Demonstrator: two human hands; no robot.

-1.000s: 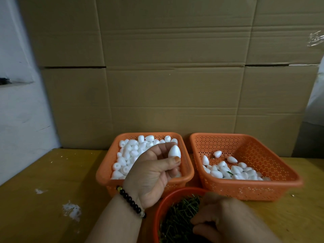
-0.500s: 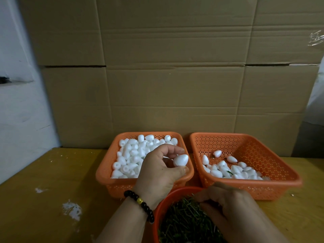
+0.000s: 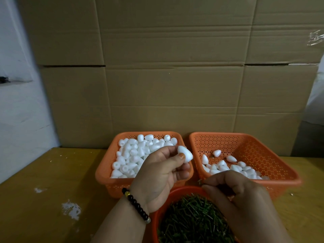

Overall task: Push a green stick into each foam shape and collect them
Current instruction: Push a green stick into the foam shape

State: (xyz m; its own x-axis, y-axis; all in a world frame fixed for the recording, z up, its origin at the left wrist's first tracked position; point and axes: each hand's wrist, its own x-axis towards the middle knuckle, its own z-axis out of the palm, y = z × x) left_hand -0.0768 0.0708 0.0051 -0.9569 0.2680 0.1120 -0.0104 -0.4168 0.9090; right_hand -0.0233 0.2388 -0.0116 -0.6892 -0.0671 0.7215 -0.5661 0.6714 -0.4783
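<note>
At the centre of the frame the left hand (image 3: 160, 174) holds a white foam shape (image 3: 185, 153) pinched between thumb and fingers (image 3: 169, 149), raised just above the near right corner of the left orange basket (image 3: 105, 171). That basket is heaped with loose white foam shapes (image 3: 138, 151). A bracelet of dark beads (image 3: 135, 204) circles the left wrist.

The right hand (image 3: 235, 193) sits lower right of centre, over the far rim of a round orange bowl (image 3: 178, 190) at the bottom edge of the frame. Its fingers are curled together at the tips; a tiny green bit shows at the fingertips (image 3: 204, 183), too small to tell for certain as a stick. The bowl is full of green sticks (image 3: 191, 220).

The right orange basket (image 3: 245, 148) stands just beside the left one and holds a thinner layer of foam pieces (image 3: 228, 165) along its near side. All three containers rest on a yellow-brown worktop (image 3: 43, 181), with a white smear (image 3: 71, 208) on it at lower left. Stacked cardboard boxes (image 3: 166, 67) fill the background.
</note>
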